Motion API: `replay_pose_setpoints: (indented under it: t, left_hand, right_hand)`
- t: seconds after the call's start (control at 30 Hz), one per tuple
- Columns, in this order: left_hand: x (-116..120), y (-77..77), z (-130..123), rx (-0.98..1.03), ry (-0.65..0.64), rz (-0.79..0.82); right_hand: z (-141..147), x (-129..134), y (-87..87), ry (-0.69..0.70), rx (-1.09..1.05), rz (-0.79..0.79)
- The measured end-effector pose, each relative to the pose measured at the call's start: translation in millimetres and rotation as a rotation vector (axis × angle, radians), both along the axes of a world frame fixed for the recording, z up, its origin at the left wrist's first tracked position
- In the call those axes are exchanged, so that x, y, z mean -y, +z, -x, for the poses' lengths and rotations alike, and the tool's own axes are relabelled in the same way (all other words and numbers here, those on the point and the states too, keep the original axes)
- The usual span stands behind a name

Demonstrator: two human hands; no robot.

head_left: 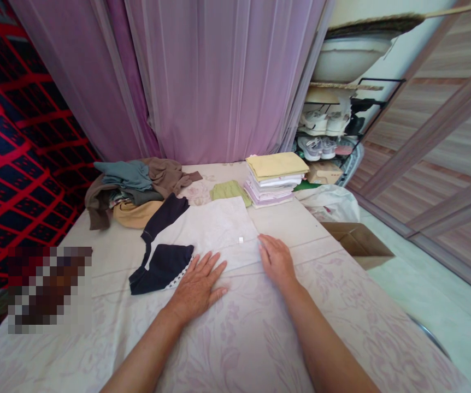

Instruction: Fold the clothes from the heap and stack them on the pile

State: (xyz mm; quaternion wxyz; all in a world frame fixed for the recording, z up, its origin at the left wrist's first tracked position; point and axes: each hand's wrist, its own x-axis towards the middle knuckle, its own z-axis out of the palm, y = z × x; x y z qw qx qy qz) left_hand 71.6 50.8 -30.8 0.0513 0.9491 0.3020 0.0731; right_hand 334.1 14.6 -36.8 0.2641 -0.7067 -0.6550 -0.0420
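Note:
A white shirt (215,224) with dark navy sleeves (172,262) lies spread flat on the bed, its neckline to the left and its hem to the right. White lace trim runs along the near sleeve's seam, and a small white tag shows near the hem. My left hand (196,286) rests palm down on the shirt's near side beside the lace, fingers spread. At the hem, my right hand (277,262) has its fingers drawn together on the fabric's edge; the fingertips are partly hidden.
A loose heap of clothes (133,188) lies at the back left. Behind the shirt are a green folded cloth (230,191) and a neat folded stack (276,177). An open cardboard box (358,243) and a shoe rack (325,128) stand right of the bed (255,333).

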Motion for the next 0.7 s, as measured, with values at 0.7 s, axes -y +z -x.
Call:
replay_pose_setpoints:
  t: [0.7]
  left_hand:
    - [-2, -6.0, 1, 0.048, -0.007, -0.037]
  right_hand:
    - [-26, 6, -8.4, -0.211, -0.112, -0.062]
